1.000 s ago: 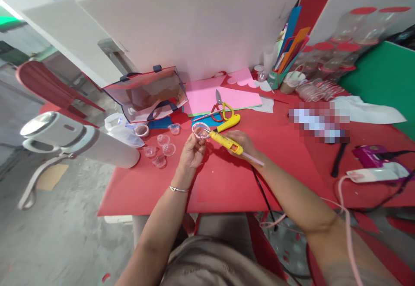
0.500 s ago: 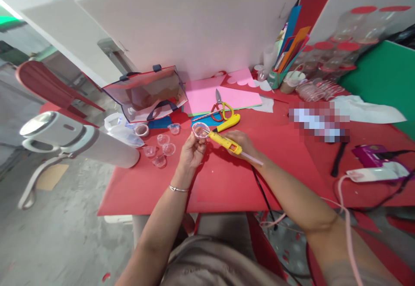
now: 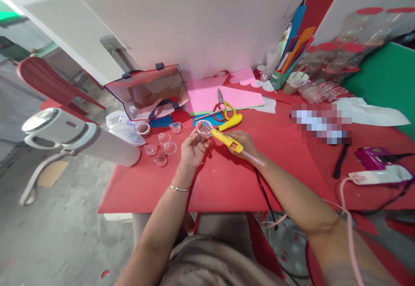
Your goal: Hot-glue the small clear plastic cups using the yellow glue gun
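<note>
Between the fingers of my left hand is a small clear plastic cup with a pink and white patterned rim. My right hand is wrapped round a yellow glue gun, a clear glue stick jutting from its back end. The gun's tip is at the cup's rim; whether it touches is too small to tell. Just behind lie a yellow-handled tool and scissors with red and yellow handles. Several clear cups stand left of my left hand.
A large white flask is at the left by a plastic bag. Behind are a transparent bag and pink paper. A power strip with cables lies right on the red table.
The cup and glue gun tip have shifted slightly right and up in view, and the cup's opening looks tilted a little differently. Both hands keep their holds.
</note>
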The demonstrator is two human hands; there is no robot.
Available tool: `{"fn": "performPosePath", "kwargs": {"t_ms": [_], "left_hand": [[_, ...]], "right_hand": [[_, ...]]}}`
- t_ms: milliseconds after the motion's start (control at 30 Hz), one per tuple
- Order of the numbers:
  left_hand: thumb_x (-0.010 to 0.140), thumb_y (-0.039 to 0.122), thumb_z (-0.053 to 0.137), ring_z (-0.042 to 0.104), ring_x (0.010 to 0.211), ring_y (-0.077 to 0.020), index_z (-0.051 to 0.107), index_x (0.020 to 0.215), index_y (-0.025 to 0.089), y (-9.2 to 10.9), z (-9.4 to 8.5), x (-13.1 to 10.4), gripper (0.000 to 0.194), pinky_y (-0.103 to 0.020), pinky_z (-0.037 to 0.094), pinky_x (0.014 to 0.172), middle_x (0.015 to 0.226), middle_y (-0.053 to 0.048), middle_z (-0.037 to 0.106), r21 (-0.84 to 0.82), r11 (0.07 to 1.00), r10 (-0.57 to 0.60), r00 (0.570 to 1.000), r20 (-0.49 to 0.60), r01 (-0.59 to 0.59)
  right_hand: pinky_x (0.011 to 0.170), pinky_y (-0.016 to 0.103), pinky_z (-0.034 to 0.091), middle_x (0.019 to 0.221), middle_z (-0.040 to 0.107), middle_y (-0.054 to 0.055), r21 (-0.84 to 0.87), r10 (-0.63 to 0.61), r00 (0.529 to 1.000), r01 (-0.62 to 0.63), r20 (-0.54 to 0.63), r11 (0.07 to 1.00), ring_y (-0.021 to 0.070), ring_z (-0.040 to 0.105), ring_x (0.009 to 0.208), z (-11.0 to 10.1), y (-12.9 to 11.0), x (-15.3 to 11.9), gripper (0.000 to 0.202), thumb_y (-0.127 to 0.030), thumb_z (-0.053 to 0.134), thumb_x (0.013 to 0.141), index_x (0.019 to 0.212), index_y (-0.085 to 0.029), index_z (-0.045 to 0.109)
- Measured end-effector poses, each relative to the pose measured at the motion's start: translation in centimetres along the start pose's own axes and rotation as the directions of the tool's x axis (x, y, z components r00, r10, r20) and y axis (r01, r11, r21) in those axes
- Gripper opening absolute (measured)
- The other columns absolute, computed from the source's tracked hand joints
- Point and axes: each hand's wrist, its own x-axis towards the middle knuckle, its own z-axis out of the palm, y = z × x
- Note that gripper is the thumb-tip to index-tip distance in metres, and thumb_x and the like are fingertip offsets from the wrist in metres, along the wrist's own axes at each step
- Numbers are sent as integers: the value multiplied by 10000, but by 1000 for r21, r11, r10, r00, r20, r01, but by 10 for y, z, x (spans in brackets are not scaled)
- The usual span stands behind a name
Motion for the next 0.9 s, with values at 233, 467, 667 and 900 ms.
{"fn": "performPosePath", "kwargs": {"t_ms": [233,467,667,900], "left_hand": [[728,194,911,709,777,-97,746,1055,177,-4,-5,2,367,-143,517,574,910,-20,743,82,994,63,992,107,-72],[670,275,988,693,705,-92,758,1000,181,-11,-6,6,413,-146,514,555,808,2,730,147,977,148,987,63,-156],[603,325,1023,715,696,-106,733,874,166,-12,-4,6,428,-155,528,546,781,7,731,158,964,209,977,36,-212],[604,335,1015,703,660,-103,747,890,179,-12,-1,5,422,-166,536,552,802,-1,756,186,959,209,977,43,-214]], "right_hand": [[665,302,498,815,789,60,8,14,999,-14,-41,1000,207,691,682,1,-5,1,192,-217,595,848,934,-218,767],[652,310,491,809,788,63,24,6,999,-5,-38,1000,219,699,674,-1,-8,1,197,-207,595,849,936,-225,771],[694,330,513,880,815,72,54,-8,999,10,-32,998,245,731,734,0,-5,1,245,-234,612,842,1009,-232,792],[658,302,471,782,777,46,36,12,1000,-12,-5,999,198,664,656,-2,-6,1,211,-203,598,817,936,-228,770]]}}
